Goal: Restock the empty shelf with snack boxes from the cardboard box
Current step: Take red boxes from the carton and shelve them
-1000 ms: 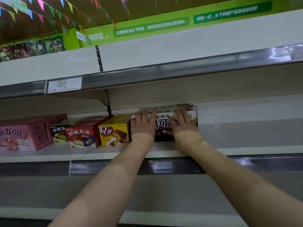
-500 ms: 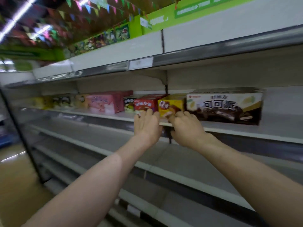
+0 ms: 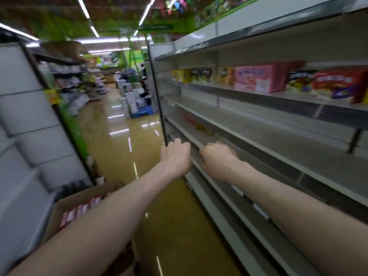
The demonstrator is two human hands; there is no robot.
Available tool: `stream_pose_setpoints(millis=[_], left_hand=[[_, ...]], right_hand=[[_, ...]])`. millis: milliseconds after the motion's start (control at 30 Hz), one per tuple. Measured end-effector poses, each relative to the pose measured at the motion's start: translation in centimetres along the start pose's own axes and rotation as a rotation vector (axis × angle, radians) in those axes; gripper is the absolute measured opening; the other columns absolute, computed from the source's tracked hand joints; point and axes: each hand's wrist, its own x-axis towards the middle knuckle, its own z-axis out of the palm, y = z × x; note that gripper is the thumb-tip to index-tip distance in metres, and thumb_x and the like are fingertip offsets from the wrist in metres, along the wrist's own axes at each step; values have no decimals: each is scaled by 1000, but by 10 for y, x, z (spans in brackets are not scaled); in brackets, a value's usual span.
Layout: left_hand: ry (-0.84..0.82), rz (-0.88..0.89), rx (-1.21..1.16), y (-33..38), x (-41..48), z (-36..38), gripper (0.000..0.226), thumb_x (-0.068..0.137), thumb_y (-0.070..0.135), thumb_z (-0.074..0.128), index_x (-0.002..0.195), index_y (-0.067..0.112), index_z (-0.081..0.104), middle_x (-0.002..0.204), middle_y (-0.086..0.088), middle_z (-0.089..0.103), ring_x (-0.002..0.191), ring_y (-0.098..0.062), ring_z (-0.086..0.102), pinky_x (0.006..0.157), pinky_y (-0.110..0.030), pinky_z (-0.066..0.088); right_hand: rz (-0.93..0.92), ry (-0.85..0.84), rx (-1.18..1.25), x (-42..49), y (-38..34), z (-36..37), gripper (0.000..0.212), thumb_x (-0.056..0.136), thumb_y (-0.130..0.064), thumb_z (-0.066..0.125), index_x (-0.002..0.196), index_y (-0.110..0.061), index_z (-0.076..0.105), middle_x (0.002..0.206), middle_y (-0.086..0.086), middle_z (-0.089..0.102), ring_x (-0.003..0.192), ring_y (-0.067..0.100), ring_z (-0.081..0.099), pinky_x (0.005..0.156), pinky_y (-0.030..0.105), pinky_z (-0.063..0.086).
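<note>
**Both hands empty, in mid-air beside the shelving, well apart from the cardboard box.**

Your left hand (image 3: 175,154) and right hand (image 3: 217,159) had fingers loosely curled around nothing, side by side in front of the lower shelf edges; the right one was blurred. The snack boxes (image 3: 79,212) you needed stood packed on edge in the cardboard box (image 3: 56,220) down at your left, beneath your left forearm. Up at your right, the shelf (image 3: 258,95) carried a pink box (image 3: 256,77) and a red box (image 3: 338,82) among others. Those cartons looked light and stiff, with slick printed faces and corners that would likely dent under a hard squeeze. You would probably do best to flatten a palm on each short end and lift with both hands.
</note>
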Motion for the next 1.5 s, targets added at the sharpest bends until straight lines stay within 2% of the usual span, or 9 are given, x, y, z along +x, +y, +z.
stream_pose_setpoints(millis=[100,333,533,667,767,900,1067,1267,1500], left_hand=[[-44,-92,20,-69,-16,13,38,93,31,58,128,18,52,133,-12,46,119,-33,51,92,-40,40],[-173,-301,25,-224,-50,48,38,90,33,62,125,19,54,125,-10,50,115,-31,53,90,-41,43],[-303,-426,-31,-329,-77,95,37,90,31,61,123,17,55,127,-11,48,115,-33,53,86,-41,44],[-383,-522,-145,-374,-93,139,29,90,32,63,114,17,56,117,-7,54,103,-26,57,85,-38,51],[-420,-596,-238,-394,-102,177,30,89,31,66,114,19,56,112,-3,56,100,-22,58,86,-39,53],[-485,-698,-355,-406,-111,229,45,87,33,68,127,23,51,124,-4,54,112,-25,57,90,-43,52],[-549,-826,-504,-410,-119,288,48,85,41,69,125,24,50,119,-1,56,108,-22,57,90,-42,53],[-615,-1042,-681,-403,-132,369,63,83,36,71,138,24,43,135,-4,51,119,-24,54,96,-43,50],[-696,-1289,-934,-397,-148,452,66,86,40,68,143,22,38,139,-5,48,124,-24,52,97,-37,46]], right_hand=[[-106,-5,18,28,-61,24,19,94,-17,48,110,-13,60,117,8,60,111,28,53,81,32,41],[-289,-87,93,93,-202,72,25,95,-24,52,117,-16,62,115,6,62,106,24,57,79,31,45],[-371,-265,168,128,-296,125,15,93,-22,50,96,-14,62,98,3,62,80,19,49,65,30,40],[-385,-393,240,139,-330,168,11,95,-23,53,93,-17,62,86,-3,62,78,12,60,65,24,52],[-390,-469,241,147,-344,199,11,95,-23,54,94,-16,62,87,-2,63,78,12,61,63,22,50],[-393,-576,214,154,-356,246,18,96,-26,53,107,-16,62,103,1,64,92,17,62,76,30,54],[-368,-740,191,154,-371,315,12,94,-26,56,102,-17,58,98,1,61,85,15,61,77,32,56],[-370,-935,246,144,-381,399,30,93,-23,59,122,-19,54,116,3,61,101,18,61,89,36,54],[-349,-1071,318,130,-393,475,42,92,-26,61,131,-20,47,120,2,59,100,16,61,88,35,54]])
